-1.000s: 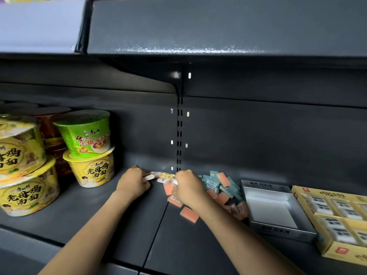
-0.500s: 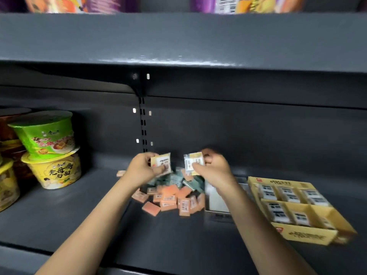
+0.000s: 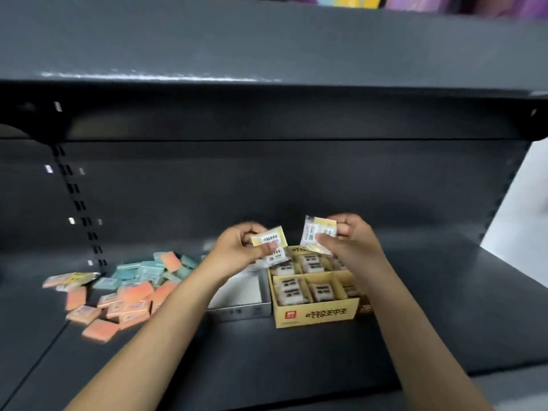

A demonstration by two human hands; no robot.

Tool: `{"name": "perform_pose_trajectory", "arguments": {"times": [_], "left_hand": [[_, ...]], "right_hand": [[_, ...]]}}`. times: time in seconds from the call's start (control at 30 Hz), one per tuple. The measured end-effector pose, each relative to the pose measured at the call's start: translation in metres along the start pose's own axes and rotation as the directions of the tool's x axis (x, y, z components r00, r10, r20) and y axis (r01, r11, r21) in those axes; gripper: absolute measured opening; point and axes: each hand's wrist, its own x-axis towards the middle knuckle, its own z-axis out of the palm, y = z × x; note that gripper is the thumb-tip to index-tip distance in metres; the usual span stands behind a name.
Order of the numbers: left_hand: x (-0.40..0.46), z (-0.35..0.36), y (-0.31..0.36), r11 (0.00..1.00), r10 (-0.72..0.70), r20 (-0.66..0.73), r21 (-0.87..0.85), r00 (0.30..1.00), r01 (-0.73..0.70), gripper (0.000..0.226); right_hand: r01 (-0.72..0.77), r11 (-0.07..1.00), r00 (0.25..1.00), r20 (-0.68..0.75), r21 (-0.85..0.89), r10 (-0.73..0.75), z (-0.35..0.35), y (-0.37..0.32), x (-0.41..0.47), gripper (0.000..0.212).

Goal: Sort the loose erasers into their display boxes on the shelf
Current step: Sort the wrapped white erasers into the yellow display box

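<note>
Bare dark shelf board (image 3: 267,360) is lying nearest. Beyond, the left hand (image 3: 234,250) and right hand (image 3: 350,241) are each pinching a yellow-white wrapped eraser (image 3: 271,243) (image 3: 318,232), held apart above the yellow compartmented cardboard box (image 3: 317,314); the pile of orange and teal erasers (image 3: 127,289) is lying left.

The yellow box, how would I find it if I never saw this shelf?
Look along the dark shelf to its right part, under the two hands. The yellow box sits beside a grey box. Only it has dividers with wrapped erasers inside.
</note>
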Motion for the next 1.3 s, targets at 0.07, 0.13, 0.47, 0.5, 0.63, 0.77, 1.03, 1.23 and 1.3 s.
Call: {"name": "perform_pose_trajectory", "arguments": {"times": [0.07, 0.13, 0.47, 0.5, 0.63, 0.77, 1.03, 1.23, 1.3], "left_hand": [[0.004, 0.018, 0.001, 1.000, 0.007, 0.046, 0.007, 0.999, -0.008, 0.015], [0.007, 0.034, 0.001, 1.000, 0.009, 0.094, 0.007, 0.996, -0.010, 0.011], [0.007, 0.078, -0.005, 0.972, -0.077, 0.151, 0.233, 0.986, 0.040, 0.015], [0.006, 0.079, -0.005, 0.964, -0.079, 0.144, 0.264, 0.986, 0.039, 0.018], [0.003, 0.083, -0.005, 0.949, -0.060, 0.103, 0.314, 0.993, 0.025, 0.028], [0.003, 0.085, -0.006, 0.938, -0.067, 0.065, 0.345, 0.996, 0.041, 0.023], [0.001, 0.085, -0.010, 0.912, -0.065, 0.065, 0.409, 0.996, 0.033, 0.012], [0.000, 0.086, -0.008, 0.878, -0.039, 0.084, 0.479, 0.996, -0.006, 0.003], [0.000, 0.086, -0.008, 0.877, -0.025, 0.073, 0.481, 0.997, -0.013, 0.006]], "right_hand": [[0.021, 0.998, 0.999, -0.033, -0.055, -0.023, -0.021, 0.006, 0.004, 0.022], [0.047, 0.993, 0.998, -0.031, -0.108, -0.051, -0.038, 0.012, 0.008, 0.019], [0.053, 0.935, 0.980, 0.200, -0.350, 0.019, -0.081, 0.038, 0.023, 0.027], [0.058, 0.929, 0.979, 0.205, -0.367, 0.020, -0.081, 0.039, 0.024, 0.026], [0.081, 0.925, 0.967, 0.253, -0.372, 0.017, -0.082, 0.040, 0.026, 0.024], [0.091, 0.926, 0.959, 0.284, -0.366, 0.018, -0.083, 0.040, 0.027, 0.024], [0.092, 0.920, 0.939, 0.341, -0.380, 0.047, -0.083, 0.040, 0.028, 0.025], [0.092, 0.917, 0.943, 0.331, -0.388, 0.045, -0.083, 0.040, 0.026, 0.024], [0.096, 0.914, 0.944, 0.328, -0.395, 0.042, -0.082, 0.039, 0.025, 0.025]]}}
